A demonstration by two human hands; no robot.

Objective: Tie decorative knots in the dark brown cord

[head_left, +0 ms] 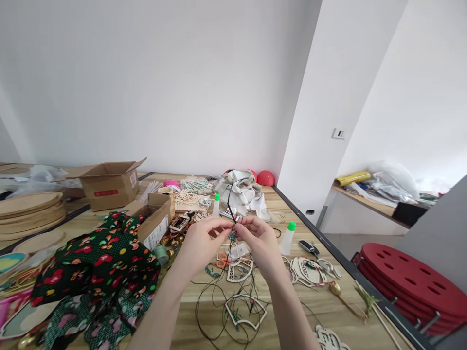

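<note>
My left hand [208, 237] and my right hand [258, 238] meet above the table. Thumbs and fingers are pinched on a thin black cord [229, 199], part of which sticks up past the fingertips. Its long loops [199, 316] trail down onto the wood, tangled about a pale fan-shaped frame [262, 318] with green bits on it. Just under the hands lies a second fan-shaped wooden piece [240, 278], beside orange scissors handles [222, 260]. My fingers cover the spot where the cord is gripped.
Green-capped glue bottles [287, 239] stand to the right and behind. A dark car key [309, 248] and wooden cutouts [308, 272] lie right. Patterned dark fabric [98, 257], cardboard boxes [109, 187] and stacked round boards [31, 214] fill the left. Red stools [412, 277] stand beyond the edge.
</note>
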